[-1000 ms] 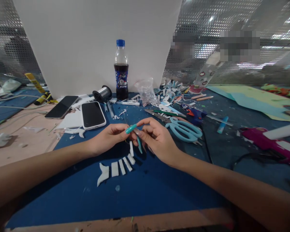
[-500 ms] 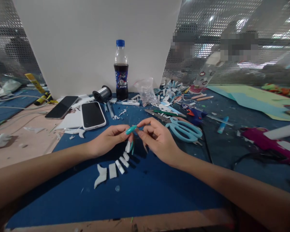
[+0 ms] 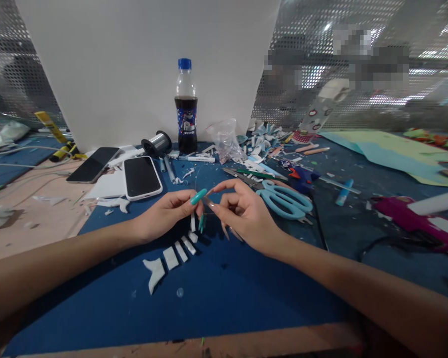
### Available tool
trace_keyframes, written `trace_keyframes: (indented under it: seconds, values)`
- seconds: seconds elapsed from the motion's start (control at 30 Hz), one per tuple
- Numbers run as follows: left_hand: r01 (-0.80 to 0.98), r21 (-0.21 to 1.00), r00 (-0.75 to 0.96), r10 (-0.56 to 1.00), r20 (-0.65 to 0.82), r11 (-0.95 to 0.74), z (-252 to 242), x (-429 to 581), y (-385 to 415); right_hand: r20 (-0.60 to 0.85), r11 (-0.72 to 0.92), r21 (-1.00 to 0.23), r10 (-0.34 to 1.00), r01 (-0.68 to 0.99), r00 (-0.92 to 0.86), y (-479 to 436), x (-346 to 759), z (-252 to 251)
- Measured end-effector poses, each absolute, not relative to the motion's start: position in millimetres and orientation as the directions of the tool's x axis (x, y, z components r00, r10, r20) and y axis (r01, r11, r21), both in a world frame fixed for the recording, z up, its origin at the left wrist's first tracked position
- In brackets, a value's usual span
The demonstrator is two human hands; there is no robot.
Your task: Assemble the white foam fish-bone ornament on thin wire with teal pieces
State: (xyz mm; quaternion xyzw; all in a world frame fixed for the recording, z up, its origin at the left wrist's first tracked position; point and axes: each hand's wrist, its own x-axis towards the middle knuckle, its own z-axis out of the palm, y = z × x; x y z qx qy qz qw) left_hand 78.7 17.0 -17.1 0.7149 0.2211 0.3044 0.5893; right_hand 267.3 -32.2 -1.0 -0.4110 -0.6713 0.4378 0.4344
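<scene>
My left hand (image 3: pixel 168 211), with long teal nails, is closed at the fingertips on the upper end of a row of white cut pieces (image 3: pixel 170 258). The row curves down and left over the blue mat (image 3: pixel 246 303) and finishes in a tail-shaped piece (image 3: pixel 155 273). Whether it hangs or rests on the mat I cannot tell. My right hand (image 3: pixel 244 211) faces it, thumb and index finger pinched close to the left fingertips. What they hold is too fine to make out. A faint thin line shows near the left fingertips.
Blue-handled scissors (image 3: pixel 285 200) lie beside my right hand. Behind are a Pepsi bottle (image 3: pixel 186 119), a spool (image 3: pixel 157 144), two phones (image 3: pixel 142 177), a clear plastic bag (image 3: pixel 226 139) and a scrap pile (image 3: pixel 263 141). A magenta glue gun (image 3: pixel 414 219) lies at right.
My left thumb has tilted more upright, and the fingertips have moved slightly apart. The white row has shifted a little left and turned slightly. My right hand has stayed nearly in place.
</scene>
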Motion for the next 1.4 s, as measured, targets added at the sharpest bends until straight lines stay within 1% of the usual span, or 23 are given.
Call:
trace_keyframes:
  seconds: [0.17,0.3,0.4,0.5,0.57,0.77,0.87,0.97,1.03,1.1,1.27,1.4]
  values:
    - [-0.075,0.978,0.722,0.666,0.186,-0.192,-15,79,16,0.195,0.259,-0.945,0.937,0.198,-0.291,-32,266,-2]
    - [-0.044,0.978,0.712,0.68,0.172,-0.202,-15,80,16,0.184,0.243,-0.951,0.941,0.19,-0.283,-33,266,-2]
    - [-0.05,0.968,0.644,0.733,0.22,-0.247,-19,79,16,0.177,0.238,-0.952,0.941,0.192,-0.288,-33,266,-2]
    - [-0.073,0.962,0.521,0.812,0.263,-0.265,-23,78,15,0.165,0.233,-0.948,0.942,0.215,-0.293,-33,266,-2]
    - [-0.057,0.956,0.462,0.841,0.282,-0.289,-22,78,15,0.15,0.221,-0.948,0.944,0.227,-0.294,-32,265,-2]
    - [0.025,0.882,0.45,0.793,0.41,-0.47,-15,78,11,0.107,0.172,-0.967,0.944,0.187,-0.313,-31,265,-5]
    - [-0.021,0.896,0.417,0.81,0.412,-0.444,-17,77,13,0.076,0.143,-0.977,0.925,0.155,-0.372,-30,265,-8]
    - [-0.127,0.924,0.435,0.816,0.38,-0.362,-22,76,15,0.04,0.118,-0.982,0.891,0.144,-0.452,-30,264,-11]
    - [-0.155,0.934,0.475,0.805,0.356,-0.322,-23,76,15,0.019,0.099,-0.985,0.881,0.145,-0.473,-30,263,-11]
    - [-0.148,0.931,0.508,0.782,0.362,-0.334,-23,77,15,-0.002,0.068,-0.989,0.879,0.128,-0.478,-30,261,-9]
    - [-0.092,0.889,0.553,0.72,0.419,-0.448,-18,78,12,-0.025,-0.003,-0.999,0.871,0.047,-0.491,-33,253,-7]
    - [-0.136,0.9,0.578,0.705,0.411,-0.414,-17,80,12,0.001,0.021,-0.999,0.872,0.036,-0.489,-33,248,-11]
